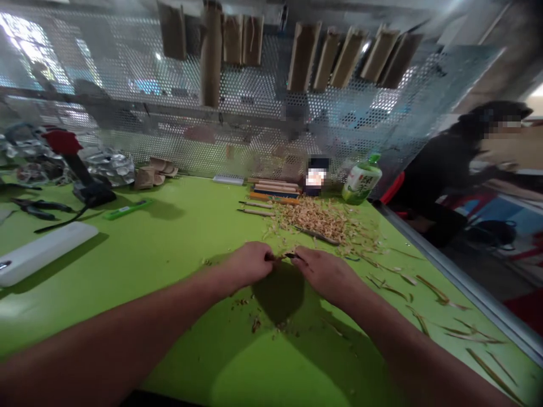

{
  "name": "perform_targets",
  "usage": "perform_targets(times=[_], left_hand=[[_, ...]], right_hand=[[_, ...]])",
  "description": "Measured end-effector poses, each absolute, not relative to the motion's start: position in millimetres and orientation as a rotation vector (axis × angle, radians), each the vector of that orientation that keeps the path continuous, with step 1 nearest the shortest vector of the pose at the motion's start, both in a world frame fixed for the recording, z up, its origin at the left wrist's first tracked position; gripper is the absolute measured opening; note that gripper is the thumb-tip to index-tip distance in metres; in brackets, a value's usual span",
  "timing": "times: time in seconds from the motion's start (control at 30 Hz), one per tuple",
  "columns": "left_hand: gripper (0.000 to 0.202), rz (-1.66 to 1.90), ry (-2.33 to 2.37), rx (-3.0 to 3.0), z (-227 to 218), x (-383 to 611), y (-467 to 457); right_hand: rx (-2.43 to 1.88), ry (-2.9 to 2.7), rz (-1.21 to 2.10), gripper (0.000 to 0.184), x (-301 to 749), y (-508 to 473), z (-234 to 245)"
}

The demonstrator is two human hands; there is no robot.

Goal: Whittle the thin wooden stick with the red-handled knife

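Observation:
My left hand (253, 262) is closed at the middle of the green tabletop (190, 237). Its fingers pinch something small and pale that I cannot make out. My right hand (326, 272), opposite it, is closed around a small knife (292, 256), whose short dark tip points toward the left fingertips. The two hands nearly meet. Just beyond them lies a pile of curled wood shavings (316, 216), with a dark slim tool (318, 235) along its near edge. Smaller crumbs of shavings (255, 323) are scattered below the hands.
Behind are wooden sticks (275, 185), a phone (316, 175) and a green-capped bottle (362, 180). Leftward lie a green cutter (128, 209), pliers (40, 208), a white case (48, 254) and a red-topped stand (76, 161). Long strips (432, 289) lie right; a person (445, 164) sits beyond.

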State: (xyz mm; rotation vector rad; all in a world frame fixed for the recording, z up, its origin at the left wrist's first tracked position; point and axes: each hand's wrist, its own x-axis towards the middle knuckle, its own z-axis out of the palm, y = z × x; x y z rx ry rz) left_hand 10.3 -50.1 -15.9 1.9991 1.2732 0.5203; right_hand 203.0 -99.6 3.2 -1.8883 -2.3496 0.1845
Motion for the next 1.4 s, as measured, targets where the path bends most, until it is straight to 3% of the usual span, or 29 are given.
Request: perform_targets(times=[0.1,0.17,0.37,0.77,1.4], left_hand=[[0.018,0.393,1.367,2.143,-15,10,-52],[0.012,0.276,1.365,2.296,-12,10,-53],[0.023,0.174,1.372,2.469,-6,8,-55],[0.016,0.123,1.362,2.358,-4,7,-62],[0.016,0.107,1.349,2.350,-5,8,-60]], right_hand=[[-1.948,-2.406,0.176,0.024,200,-101,6],[-1.995,-2.429,0.161,0.025,198,-101,8],[-2.020,-2.453,0.096,0.025,195,-103,10],[-2.052,-2.469,0.072,0.035,188,-108,8],[-1.999,-2.495,-0.006,0.032,185,-103,0]])
